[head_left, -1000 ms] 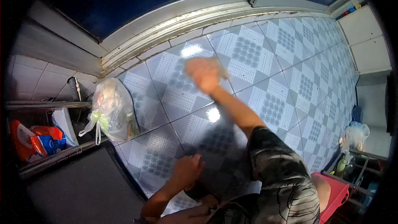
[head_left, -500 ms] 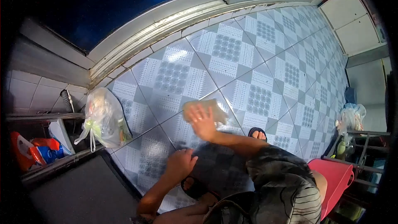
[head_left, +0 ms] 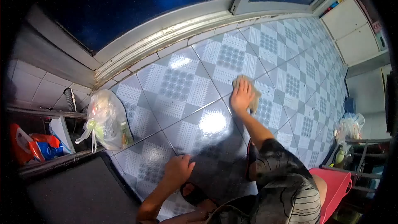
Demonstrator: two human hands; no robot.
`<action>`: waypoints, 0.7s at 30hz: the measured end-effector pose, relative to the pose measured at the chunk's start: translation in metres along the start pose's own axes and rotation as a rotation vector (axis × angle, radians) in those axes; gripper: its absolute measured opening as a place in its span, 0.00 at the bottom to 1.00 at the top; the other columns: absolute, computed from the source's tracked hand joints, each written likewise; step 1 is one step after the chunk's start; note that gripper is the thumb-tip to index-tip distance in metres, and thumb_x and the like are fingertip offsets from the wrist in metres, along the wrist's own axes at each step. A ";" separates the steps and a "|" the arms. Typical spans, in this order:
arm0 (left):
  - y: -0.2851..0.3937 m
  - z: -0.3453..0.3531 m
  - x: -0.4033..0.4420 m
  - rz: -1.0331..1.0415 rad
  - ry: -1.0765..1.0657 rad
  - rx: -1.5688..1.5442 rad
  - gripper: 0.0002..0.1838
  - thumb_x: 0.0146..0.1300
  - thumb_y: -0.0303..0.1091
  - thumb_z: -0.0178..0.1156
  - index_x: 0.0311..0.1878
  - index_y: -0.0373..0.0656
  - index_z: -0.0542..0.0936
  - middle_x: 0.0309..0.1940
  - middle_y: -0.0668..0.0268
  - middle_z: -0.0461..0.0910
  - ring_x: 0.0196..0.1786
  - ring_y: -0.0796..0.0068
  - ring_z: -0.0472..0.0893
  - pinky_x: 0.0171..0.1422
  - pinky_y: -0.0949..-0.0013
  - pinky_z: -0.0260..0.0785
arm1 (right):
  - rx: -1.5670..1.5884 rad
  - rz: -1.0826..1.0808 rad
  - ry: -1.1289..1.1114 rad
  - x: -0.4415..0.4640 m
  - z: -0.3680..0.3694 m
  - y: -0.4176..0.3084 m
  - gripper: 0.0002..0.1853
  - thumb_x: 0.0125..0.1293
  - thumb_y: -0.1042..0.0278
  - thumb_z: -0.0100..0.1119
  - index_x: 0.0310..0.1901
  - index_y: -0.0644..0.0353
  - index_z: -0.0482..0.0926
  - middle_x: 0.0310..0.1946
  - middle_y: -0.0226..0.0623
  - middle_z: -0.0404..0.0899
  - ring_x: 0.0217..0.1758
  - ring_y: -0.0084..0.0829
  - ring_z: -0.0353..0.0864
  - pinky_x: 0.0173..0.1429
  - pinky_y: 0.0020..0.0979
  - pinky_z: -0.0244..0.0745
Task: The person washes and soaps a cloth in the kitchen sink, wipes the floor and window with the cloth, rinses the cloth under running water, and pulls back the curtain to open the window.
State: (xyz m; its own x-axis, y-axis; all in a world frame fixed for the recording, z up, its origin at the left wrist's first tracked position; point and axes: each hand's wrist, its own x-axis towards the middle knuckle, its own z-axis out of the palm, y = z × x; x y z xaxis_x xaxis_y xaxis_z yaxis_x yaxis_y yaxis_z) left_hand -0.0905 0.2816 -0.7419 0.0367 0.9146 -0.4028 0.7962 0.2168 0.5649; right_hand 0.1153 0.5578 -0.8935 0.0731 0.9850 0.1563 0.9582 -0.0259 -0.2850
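My right hand (head_left: 242, 97) presses down on a brownish cleaning cloth (head_left: 255, 105) lying on the tiled floor (head_left: 176, 85). The fingers reach forward over the cloth, which bunches beneath the palm and shows around it. My left hand (head_left: 179, 170) hangs above the floor near my sandalled foot (head_left: 193, 193). Its fingers curl inward, the thumb sits a little apart, and no object shows in it. A bright reflection lies on the tiles between the two hands.
A tied clear plastic bag (head_left: 107, 120) stands at left, beside a low shelf with red and blue packets (head_left: 45, 147). A pink bucket (head_left: 331, 188) is close by my right leg. A metal rack (head_left: 360, 153) stands at right, and a door sill (head_left: 166, 37) runs along the back.
My right hand has slid the cloth forward and to the right across the tiles. The left hand has stayed nearly in place. The camera view has shifted slightly.
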 end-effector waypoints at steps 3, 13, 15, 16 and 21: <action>0.003 0.001 -0.002 -0.015 -0.048 0.018 0.19 0.57 0.43 0.52 0.45 0.37 0.73 0.38 0.53 0.76 0.41 0.54 0.75 0.45 0.58 0.67 | 0.001 -0.164 -0.016 -0.082 -0.010 -0.015 0.25 0.58 0.62 0.42 0.59 0.56 0.60 0.63 0.40 0.53 0.67 0.43 0.47 0.64 0.56 0.34; 0.011 -0.001 -0.009 0.019 0.197 0.008 0.19 0.55 0.47 0.54 0.41 0.40 0.74 0.32 0.57 0.77 0.36 0.58 0.77 0.37 0.60 0.69 | 0.710 -1.226 -0.412 -0.095 0.060 -0.113 0.16 0.50 0.71 0.46 0.43 0.53 0.74 0.47 0.37 0.71 0.55 0.40 0.64 0.59 0.47 0.52; 0.012 -0.006 -0.014 -0.101 0.150 0.007 0.18 0.56 0.47 0.52 0.41 0.42 0.74 0.32 0.57 0.77 0.37 0.56 0.76 0.38 0.59 0.69 | 0.566 -0.991 -0.128 -0.024 0.067 -0.116 0.15 0.47 0.74 0.45 0.38 0.55 0.75 0.40 0.43 0.73 0.44 0.43 0.68 0.51 0.44 0.58; 0.012 -0.007 -0.017 -0.107 0.160 0.011 0.18 0.56 0.47 0.52 0.41 0.42 0.74 0.32 0.57 0.77 0.37 0.56 0.76 0.38 0.59 0.69 | 0.511 -0.927 0.003 0.019 0.067 -0.116 0.14 0.46 0.77 0.45 0.33 0.55 0.78 0.37 0.40 0.77 0.42 0.43 0.73 0.46 0.42 0.65; 0.016 -0.014 -0.022 -0.290 0.039 -0.058 0.17 0.56 0.47 0.51 0.43 0.46 0.73 0.32 0.56 0.77 0.37 0.54 0.76 0.39 0.55 0.68 | 0.787 -0.038 0.056 0.199 0.029 -0.124 0.15 0.59 0.68 0.42 0.45 0.68 0.71 0.40 0.51 0.74 0.45 0.44 0.73 0.51 0.38 0.65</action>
State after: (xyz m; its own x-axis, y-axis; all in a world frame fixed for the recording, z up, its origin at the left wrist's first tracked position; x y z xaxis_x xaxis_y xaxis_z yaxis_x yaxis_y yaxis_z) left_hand -0.0867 0.2694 -0.7135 -0.2114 0.8235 -0.5264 0.7343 0.4893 0.4705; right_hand 0.0030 0.7621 -0.8547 0.0784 0.9722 0.2208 0.4847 0.1564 -0.8606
